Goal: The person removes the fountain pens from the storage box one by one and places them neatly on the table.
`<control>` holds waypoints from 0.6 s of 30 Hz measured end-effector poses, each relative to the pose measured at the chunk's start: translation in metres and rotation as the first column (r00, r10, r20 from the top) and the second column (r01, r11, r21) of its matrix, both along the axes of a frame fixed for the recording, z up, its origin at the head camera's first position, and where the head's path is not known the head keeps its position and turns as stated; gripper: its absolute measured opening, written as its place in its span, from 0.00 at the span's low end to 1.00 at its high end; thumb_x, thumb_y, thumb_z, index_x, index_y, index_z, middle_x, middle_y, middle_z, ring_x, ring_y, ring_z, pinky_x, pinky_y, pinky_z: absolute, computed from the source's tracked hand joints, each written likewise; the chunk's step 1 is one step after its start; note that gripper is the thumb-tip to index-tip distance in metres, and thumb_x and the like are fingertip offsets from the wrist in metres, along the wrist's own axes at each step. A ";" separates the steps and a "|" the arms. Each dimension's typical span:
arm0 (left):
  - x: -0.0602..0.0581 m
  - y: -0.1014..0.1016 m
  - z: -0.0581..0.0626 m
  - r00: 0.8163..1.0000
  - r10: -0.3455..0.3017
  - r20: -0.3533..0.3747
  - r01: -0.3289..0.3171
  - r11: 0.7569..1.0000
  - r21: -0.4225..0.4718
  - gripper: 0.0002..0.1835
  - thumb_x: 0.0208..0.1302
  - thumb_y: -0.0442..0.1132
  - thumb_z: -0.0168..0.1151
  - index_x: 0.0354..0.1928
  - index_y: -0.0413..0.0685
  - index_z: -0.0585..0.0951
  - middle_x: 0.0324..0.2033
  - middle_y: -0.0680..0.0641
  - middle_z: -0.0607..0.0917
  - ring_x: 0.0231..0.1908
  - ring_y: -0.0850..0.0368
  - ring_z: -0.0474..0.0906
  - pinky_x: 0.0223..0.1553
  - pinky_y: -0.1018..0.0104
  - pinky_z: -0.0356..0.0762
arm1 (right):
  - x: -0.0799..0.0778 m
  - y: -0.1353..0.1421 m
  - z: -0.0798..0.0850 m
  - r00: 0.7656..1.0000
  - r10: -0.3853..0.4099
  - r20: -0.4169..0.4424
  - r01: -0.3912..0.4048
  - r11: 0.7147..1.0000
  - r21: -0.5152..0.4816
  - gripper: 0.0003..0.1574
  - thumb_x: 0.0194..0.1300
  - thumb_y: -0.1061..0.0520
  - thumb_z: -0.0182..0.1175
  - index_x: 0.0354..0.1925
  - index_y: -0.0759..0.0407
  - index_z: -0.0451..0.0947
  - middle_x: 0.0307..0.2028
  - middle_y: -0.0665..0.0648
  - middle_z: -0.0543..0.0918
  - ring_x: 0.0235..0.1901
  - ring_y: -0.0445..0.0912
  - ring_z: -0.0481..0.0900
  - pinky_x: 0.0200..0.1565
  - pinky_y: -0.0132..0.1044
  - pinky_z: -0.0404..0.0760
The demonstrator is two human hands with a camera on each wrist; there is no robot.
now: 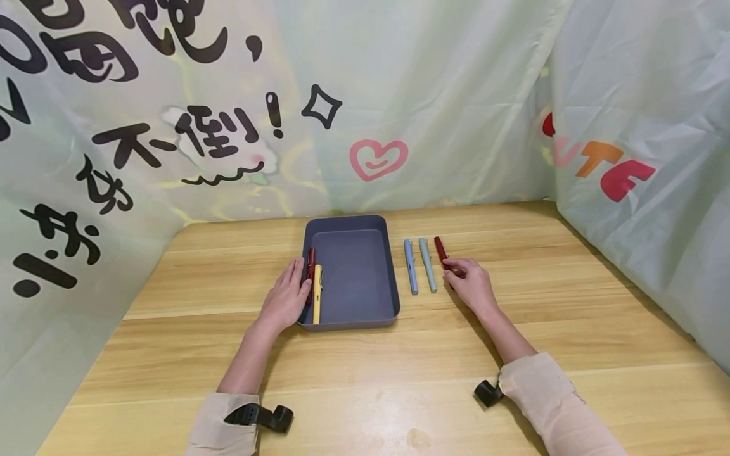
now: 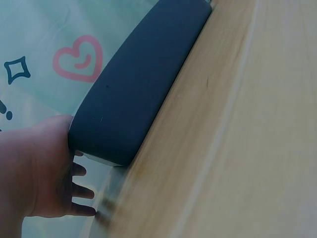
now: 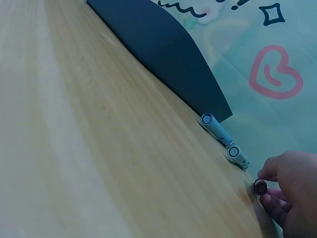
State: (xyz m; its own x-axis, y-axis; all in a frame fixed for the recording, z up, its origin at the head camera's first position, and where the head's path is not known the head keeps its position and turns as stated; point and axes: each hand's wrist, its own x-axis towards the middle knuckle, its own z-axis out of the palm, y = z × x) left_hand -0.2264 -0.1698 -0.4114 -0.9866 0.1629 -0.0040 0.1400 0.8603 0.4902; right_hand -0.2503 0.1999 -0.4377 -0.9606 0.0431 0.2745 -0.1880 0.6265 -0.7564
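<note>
My left hand (image 1: pixel 285 294) holds the left wall of a dark blue-grey tray (image 1: pixel 359 278), fingers along the outside and thumb over the rim. Inside that wall lie a dark red pen (image 1: pixel 310 256), partly hidden by the thumb, and a yellow pen (image 1: pixel 317 297). To the right of the tray, my right hand (image 1: pixel 470 284) pinches another dark red pen (image 1: pixel 440 246) between thumb and fingers. Its end (image 3: pixel 260 187) shows between the fingertips in the right wrist view, close over the table. A blue pen (image 1: pixel 410 267) and a pale green pen (image 1: pixel 428 266) lie side by side nearby.
The wooden table (image 1: pixel 371 386) extends on both sides of the tray and in front of it. Behind it hangs a pale printed cloth (image 1: pixel 456 114) with lettering and a pink heart, which also runs along both sides. Black wrist cameras (image 1: pixel 282 419) sit at both sleeves.
</note>
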 end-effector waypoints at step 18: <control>0.000 -0.001 0.000 1.000 0.004 0.002 -0.004 1.000 0.000 0.31 0.73 0.48 0.32 0.72 0.44 0.42 0.69 0.38 0.42 0.66 0.38 0.43 0.59 0.40 0.50 | 0.004 -0.003 0.012 0.999 -0.026 -0.028 0.025 0.999 -0.042 0.17 0.63 0.64 0.56 0.51 0.67 0.77 0.46 0.67 0.73 0.39 0.57 0.78 0.34 0.44 0.80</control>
State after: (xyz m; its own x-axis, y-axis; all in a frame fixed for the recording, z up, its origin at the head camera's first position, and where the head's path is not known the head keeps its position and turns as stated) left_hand -0.2263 -0.1704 -0.4114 -0.9873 0.1588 -0.0060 0.1355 0.8608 0.4906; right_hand -0.2463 0.1973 -0.4253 -0.9508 0.0797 0.2994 -0.1941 0.5998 -0.7763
